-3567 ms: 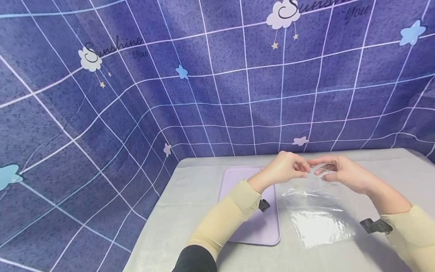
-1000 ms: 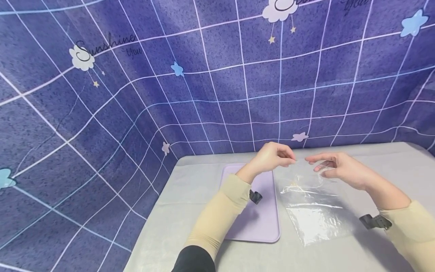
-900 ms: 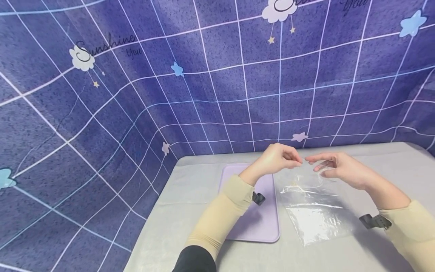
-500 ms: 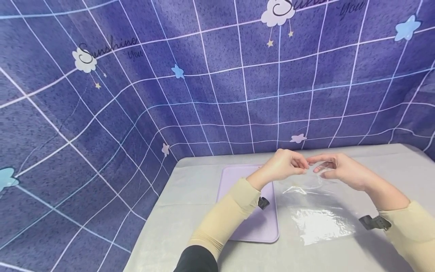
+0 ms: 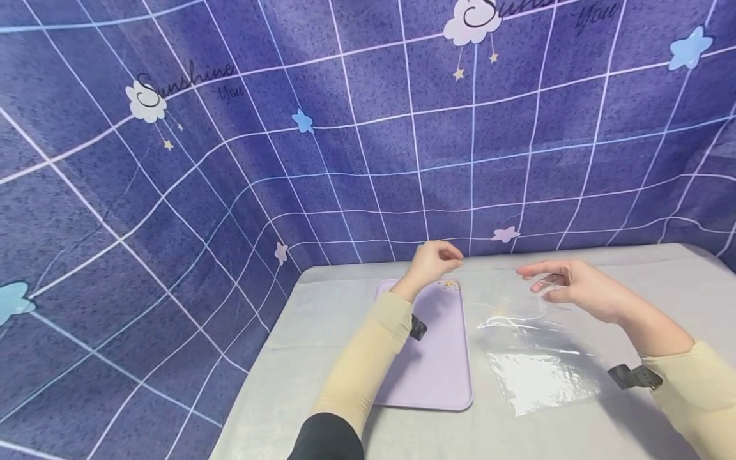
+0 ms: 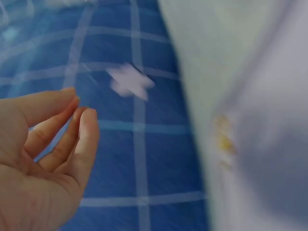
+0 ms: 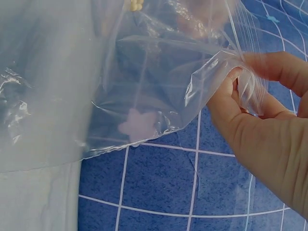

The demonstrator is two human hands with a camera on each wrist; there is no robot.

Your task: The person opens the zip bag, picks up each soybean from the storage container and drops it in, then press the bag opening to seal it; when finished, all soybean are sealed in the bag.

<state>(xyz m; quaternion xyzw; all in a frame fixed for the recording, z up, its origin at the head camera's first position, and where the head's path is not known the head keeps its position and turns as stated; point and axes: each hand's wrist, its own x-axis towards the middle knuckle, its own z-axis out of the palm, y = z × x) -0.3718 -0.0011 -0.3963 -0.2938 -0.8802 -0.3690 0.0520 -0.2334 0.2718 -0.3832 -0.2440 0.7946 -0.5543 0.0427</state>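
My right hand [image 5: 595, 297] holds a clear zip bag [image 5: 540, 377] near its mouth, the plastic gripped between thumb and fingers in the right wrist view. Small yellow pieces [image 7: 136, 5] lie inside the bag. Over the far end of the pale purple tray [image 5: 437, 364], my left hand [image 5: 431, 262] hovers with loosely bent fingers. Nothing shows between its thumb and fingertips [image 6: 89, 115] in the left wrist view. Several tiny yellow and whitish pieces [image 5: 448, 284] sit in the tray's far right corner, too small and blurred to identify.
A pale grey cloth [image 5: 299, 377] covers the table. Behind it and to the left hangs a blue-purple curtain [image 5: 368, 147] with a white grid, clouds and stars. Bag and tray lie side by side with a narrow strip of cloth between them.
Half a second ago my left hand was at the bag's mouth beside the right hand. It has moved left over the tray, uncovering the pieces in its corner. The right hand has stayed put.
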